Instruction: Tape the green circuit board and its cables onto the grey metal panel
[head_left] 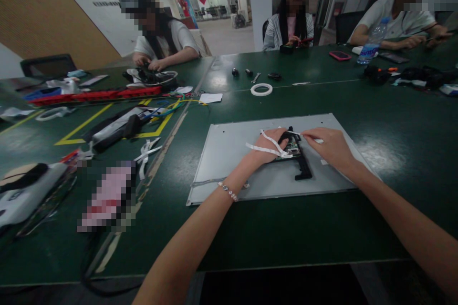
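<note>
1. My fingers first: my left hand (272, 145) rests on the black bracket (299, 159) with the fingers curled over its top end, and white tape (266, 148) is draped across the back of that hand. My right hand (331, 145) pinches the other end of the tape just right of the bracket; how tightly it pinches, I cannot tell.
2. The biggest thing at risk is the panel (229, 152), the grey sheet lying flat on the green table (393, 119) near its front edge. If I lean my weight on it while pulling, I think it could flex or slide toward me.
3. The bracket sits near the middle of the panel, over a small board (292, 151). A sideways tug from my right hand might drag it out of line, or strain whatever is under it.
4. The tape looks loose and looped. It could stick to my skin or to itself, and then tear or come off crooked.
5. My bracelet (229, 192) hangs just above the panel's lower edge; it may scrape the surface if my wrist drops.
6. The tape roll (261, 89) lies well away, beyond the panel, so a reach for it would mean letting go of the bracket.
</note>
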### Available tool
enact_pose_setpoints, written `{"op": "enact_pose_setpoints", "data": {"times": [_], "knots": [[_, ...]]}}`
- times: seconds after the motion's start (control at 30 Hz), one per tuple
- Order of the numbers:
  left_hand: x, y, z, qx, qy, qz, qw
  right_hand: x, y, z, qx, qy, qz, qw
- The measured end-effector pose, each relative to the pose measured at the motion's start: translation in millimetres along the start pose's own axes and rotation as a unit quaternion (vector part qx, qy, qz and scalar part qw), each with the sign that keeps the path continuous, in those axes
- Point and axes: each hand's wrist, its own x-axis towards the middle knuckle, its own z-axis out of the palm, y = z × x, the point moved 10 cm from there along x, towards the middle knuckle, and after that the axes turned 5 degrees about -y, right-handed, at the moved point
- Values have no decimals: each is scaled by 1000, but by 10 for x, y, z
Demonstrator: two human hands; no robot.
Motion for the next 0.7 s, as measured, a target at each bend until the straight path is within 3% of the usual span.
{"op": "enact_pose_setpoints", "data": {"times": [0.23, 0.43, 0.6, 0.7], "knots": [[3, -23, 49, 13, -2, -1, 1000, -26, 134, -31, 112, 65, 67, 989], [6, -81, 37, -26, -12, -36, 999, -56, 169, -211, 192, 141, 89, 967], [34, -173, -326, -184, 66, -50, 979, -21, 242, -124, 355, 127, 102, 920], [51, -146, -553, -262, 55, -29, 963, 1, 219, -68, 399, 108, 97, 906]]}}
